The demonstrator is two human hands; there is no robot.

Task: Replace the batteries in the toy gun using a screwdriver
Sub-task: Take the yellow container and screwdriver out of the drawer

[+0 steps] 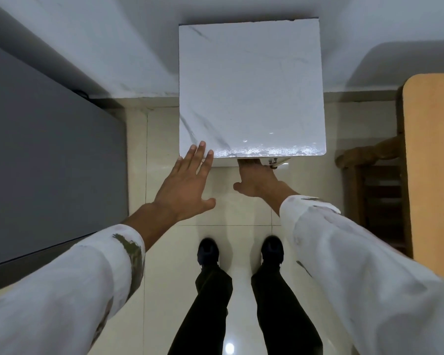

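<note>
Pale floor tiles (241, 221) surround a white marble-topped table (251, 85). Left hand (187, 185), fingers spread, touches its near-left corner. Right hand (256, 180) reaches under its near edge, fingers hidden, grip unclear. Toy gun not in view.

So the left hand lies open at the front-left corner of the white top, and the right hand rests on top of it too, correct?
Not quite. The left hand does lie open at the front-left corner of the white top, but the right hand reaches under its front edge, fingers hidden below, as the head view shows.
</note>
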